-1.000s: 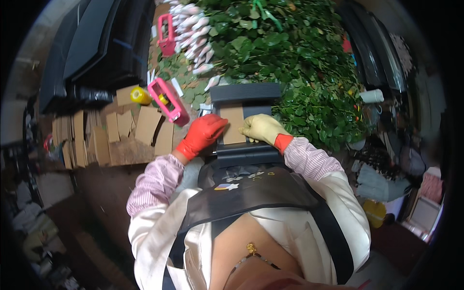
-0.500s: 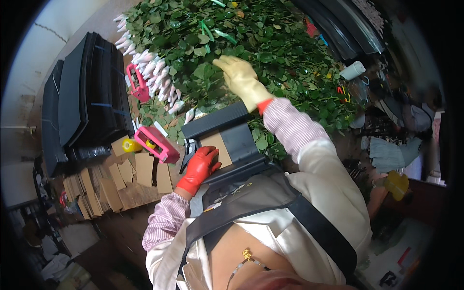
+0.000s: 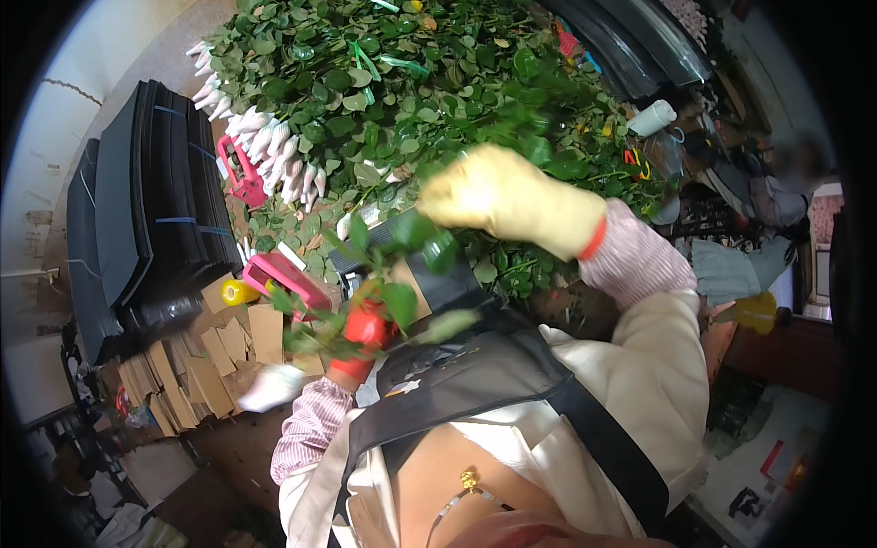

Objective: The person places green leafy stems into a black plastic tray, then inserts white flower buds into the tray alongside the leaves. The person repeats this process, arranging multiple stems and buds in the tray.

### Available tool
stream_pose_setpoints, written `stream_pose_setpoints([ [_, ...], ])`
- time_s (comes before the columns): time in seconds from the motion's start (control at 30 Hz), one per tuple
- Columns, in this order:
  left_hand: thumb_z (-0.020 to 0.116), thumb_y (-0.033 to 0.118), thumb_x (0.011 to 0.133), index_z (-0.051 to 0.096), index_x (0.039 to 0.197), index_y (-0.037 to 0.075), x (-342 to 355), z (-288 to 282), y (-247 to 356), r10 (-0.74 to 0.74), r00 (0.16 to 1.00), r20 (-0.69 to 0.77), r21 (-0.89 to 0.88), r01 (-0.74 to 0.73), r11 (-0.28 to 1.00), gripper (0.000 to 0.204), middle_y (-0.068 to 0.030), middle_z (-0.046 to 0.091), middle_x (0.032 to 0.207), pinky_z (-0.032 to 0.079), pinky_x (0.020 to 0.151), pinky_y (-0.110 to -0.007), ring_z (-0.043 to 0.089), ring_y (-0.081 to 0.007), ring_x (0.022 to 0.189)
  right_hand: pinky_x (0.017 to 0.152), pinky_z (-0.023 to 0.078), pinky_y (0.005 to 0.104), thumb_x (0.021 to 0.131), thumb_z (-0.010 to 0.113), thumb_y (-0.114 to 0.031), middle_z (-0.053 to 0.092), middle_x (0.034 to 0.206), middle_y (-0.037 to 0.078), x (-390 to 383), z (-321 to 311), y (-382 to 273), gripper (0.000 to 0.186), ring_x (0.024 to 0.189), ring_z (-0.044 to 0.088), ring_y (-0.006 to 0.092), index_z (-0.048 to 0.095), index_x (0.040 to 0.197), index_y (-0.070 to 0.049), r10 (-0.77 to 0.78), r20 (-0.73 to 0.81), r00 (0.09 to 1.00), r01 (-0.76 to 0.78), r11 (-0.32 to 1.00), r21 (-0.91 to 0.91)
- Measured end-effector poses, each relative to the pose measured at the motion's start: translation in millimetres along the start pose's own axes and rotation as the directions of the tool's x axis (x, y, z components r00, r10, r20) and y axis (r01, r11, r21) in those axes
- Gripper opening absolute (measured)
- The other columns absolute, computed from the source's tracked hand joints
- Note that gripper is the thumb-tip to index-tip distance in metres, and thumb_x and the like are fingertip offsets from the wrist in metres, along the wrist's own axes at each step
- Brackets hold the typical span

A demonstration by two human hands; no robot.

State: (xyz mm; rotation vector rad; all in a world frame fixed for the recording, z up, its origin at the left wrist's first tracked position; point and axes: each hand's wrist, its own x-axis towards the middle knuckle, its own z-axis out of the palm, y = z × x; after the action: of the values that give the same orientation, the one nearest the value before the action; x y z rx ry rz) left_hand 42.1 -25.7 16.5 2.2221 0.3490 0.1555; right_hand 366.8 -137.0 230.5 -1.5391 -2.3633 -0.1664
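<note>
Right hand (image 3: 498,196) was stretched over the pile (image 3: 429,100); now it's curled, seemingly pinching the stem of a flower (image 3: 399,304). Flower slants across the tray (image 3: 452,279) and left hand (image 3: 370,324), bud (image 3: 271,388) near left, blurred. Left's grip hidden, can't tell. Work looks shifted to the flower.

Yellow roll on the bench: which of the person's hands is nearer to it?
Left. The left hand is to the right of the yellow roll and slightly lower; the right hand is farther right and higher in the picture.
</note>
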Motion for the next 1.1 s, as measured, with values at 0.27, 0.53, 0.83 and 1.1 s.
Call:
stream_pose_setpoints([
  [0.27, 0.093, 0.038, 0.070, 0.061, 0.143, 0.012, 1.9, -21.4, 23.0, 0.013, 0.996, -0.084, -0.024, -0.015, 1.000, 0.083, -0.0099, 0.065, 0.140, 0.022, 0.124, -0.060, 0.051, -0.0402, 0.136, 0.082, 0.061, 0.0444, 0.090, 0.065, -0.015, 0.078, 0.107, 0.008, -99.9, 36.6, -43.8, 0.020, 0.101, 0.076, 0.0305, 0.077, 0.106, -0.015, 0.559, 0.812, 0.170, -0.628, 0.696, -0.348],
  [0.53, 0.086, 0.037, 0.081, 0.079, 0.109, 0.021, 0.0, -20.7, 17.1, 0.079, 0.991, 0.106, 0.163, -0.096, 0.982, 0.034, -0.0121, 0.064, 0.137, 0.024, 0.118, -0.070, 0.048, -0.0446, 0.139, 0.099, 0.054, 0.0479, 0.090, 0.074, -0.026, 0.073, 0.119, 0.018, -113.5, 24.8, -14.3, 0.045, 0.110, 0.068, 0.0392, 0.068, 0.133, -0.011, 0.526, 0.701, 0.482, -0.750, 0.661, 0.020],
  [0.83, 0.082, 0.033, 0.086, 0.074, 0.121, 0.025, 3.9, -27.9, 18.2, 0.123, 0.979, 0.162, 0.124, -0.143, 0.982, 0.037, -0.0135, 0.059, 0.141, 0.028, 0.115, -0.071, 0.043, -0.0473, 0.142, 0.102, 0.053, 0.0437, 0.092, 0.072, -0.023, 0.072, 0.127, 0.014, -49.0, 193.5, 165.7, 0.071, 0.114, 0.070, 0.0306, 0.044, 0.157, -0.018, 0.616, 0.333, 0.714, -0.468, 0.774, -0.427],
  [1.1, 0.083, 0.029, 0.085, 0.074, 0.120, 0.023, -5.4, -23.1, 18.6, 0.073, 0.989, 0.125, 0.038, -0.078, 0.996, 0.036, -0.0128, 0.056, 0.144, 0.031, 0.116, -0.071, 0.040, -0.0472, 0.145, 0.094, 0.057, 0.0483, 0.094, 0.070, -0.020, 0.073, 0.124, 0.010, 28.0, 124.3, 166.0, 0.051, 0.112, 0.071, 0.0310, 0.060, 0.144, -0.023, 0.649, 0.381, 0.658, -0.602, 0.758, -0.253],
])
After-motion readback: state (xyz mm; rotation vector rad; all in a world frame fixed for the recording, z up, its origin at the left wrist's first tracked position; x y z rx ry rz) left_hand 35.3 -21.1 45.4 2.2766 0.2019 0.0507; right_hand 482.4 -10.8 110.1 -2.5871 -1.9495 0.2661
